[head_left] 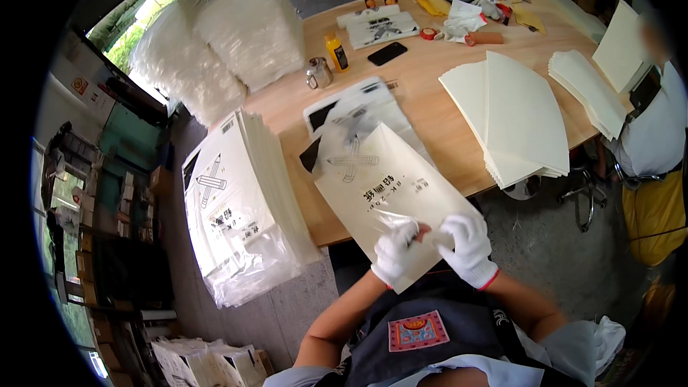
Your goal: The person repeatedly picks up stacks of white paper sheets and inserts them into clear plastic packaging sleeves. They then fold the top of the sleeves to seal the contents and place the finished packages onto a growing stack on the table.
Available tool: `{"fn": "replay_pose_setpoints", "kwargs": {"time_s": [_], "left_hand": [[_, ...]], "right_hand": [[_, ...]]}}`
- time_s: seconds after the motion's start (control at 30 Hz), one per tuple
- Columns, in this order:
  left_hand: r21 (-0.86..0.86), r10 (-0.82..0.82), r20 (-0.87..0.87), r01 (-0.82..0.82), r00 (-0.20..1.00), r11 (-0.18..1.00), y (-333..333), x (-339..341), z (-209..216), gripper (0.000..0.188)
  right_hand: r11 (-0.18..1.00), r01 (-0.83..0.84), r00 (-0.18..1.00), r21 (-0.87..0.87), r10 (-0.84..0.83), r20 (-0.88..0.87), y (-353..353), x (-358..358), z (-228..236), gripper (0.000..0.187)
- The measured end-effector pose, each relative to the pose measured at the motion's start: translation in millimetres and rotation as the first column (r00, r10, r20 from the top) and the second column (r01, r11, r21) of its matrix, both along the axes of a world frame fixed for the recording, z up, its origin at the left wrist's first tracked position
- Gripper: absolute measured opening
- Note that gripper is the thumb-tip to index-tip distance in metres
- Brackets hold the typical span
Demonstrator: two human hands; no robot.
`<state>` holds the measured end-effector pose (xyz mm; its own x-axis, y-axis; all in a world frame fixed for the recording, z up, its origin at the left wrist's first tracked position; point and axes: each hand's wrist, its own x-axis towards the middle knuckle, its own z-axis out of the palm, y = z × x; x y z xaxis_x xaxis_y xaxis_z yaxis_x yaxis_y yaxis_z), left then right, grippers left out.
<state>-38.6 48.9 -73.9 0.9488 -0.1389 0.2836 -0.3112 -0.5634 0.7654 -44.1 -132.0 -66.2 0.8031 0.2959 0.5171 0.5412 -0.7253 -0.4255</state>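
Observation:
Both my hands wear white knit gloves with red cuffs and meet at the near end of a cream paper pack (pixel 387 183) in a clear printed plastic bag. My left hand (pixel 394 252) is closed, pinching a crinkled bit of the clear plastic. Close beside it, my right hand (pixel 467 247) has its fingers curled in at the pack's right near edge; what lies between them is too small to make out. The pack slants toward me, its far end over more printed bags (pixel 344 104) lying on the table.
A thick stack of bagged paper packs (pixel 240 208) overhangs the table edge at left. Cream sheets (pixel 505 118) lie fanned at right. Large wrapped bundles (pixel 251 25), an orange bottle (pixel 336 52), a metal mug (pixel 317 73) and a phone (pixel 388 54) are farther back. Another person (pixel 656 125) sits at right.

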Motion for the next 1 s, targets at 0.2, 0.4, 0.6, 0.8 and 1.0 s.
{"fn": "replay_pose_setpoints", "kwargs": {"time_s": [0.2,0.4,0.6,0.8,1.0], "left_hand": [[0.399,-0.015,0.242,-0.085,0.97,0.913,51,-58,-76,0.025],[-0.048,0.602,-0.079,-0.606,0.795,0.794,73,-104,-65,0.013],[-0.165,-0.032,-0.462,-0.051,0.886,0.985,77,-180,5,0.009],[-0.032,-0.311,-0.162,0.31,0.936,0.95,75,-137,-8,0.017],[-0.102,0.374,-0.265,-0.411,0.889,0.906,76,-87,-50,0.022]], "right_hand": [[0.849,0.202,0.922,-0.488,-0.333,-0.197,-35,34,-61,0.021],[0.834,-0.051,0.942,-0.549,-0.142,-0.303,-33,-4,-18,0.026],[0.615,-0.437,0.785,-0.656,-0.094,-0.612,-58,-87,2,0.018],[0.514,-0.726,0.645,-0.457,0.28,-0.711,-36,-53,-6,0.022],[0.907,-0.167,0.976,-0.386,0.098,-0.193,-36,13,7,0.024]]}}
